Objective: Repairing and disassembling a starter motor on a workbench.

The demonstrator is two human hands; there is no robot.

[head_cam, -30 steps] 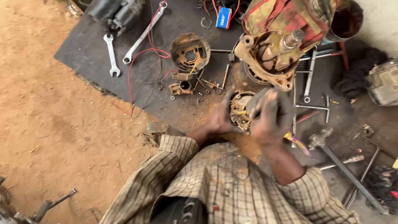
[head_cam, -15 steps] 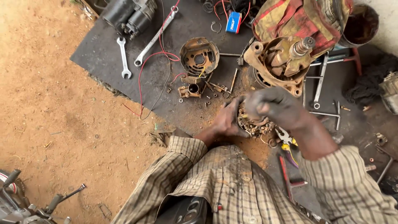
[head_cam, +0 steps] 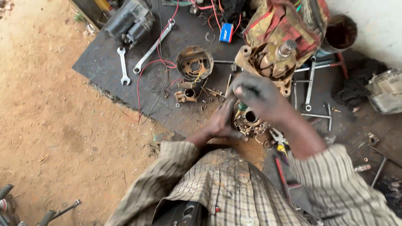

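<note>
**Rusty motor part held on the dark mat**

Rusty round metal motor part (head_cam: 250, 121) is lying on the dark rubber mat (head_cam: 104, 62), near its front edge, just in front of the person. The left hand (head_cam: 220, 123) is pressing against the left side of this part, fingers curled around it. The right hand (head_cam: 257, 94) is hovering above the part, closed around a thin tool with a green handle (head_cam: 243, 106), whose tip is pointing down into the part. Just beyond is standing a bigger rusty housing with a shaft (head_cam: 270, 60). A round rusty cover (head_cam: 194, 62), two silver spanners (head_cam: 153, 46) and a red wire (head_cam: 146, 69) are lying farther left on the mat.
</note>
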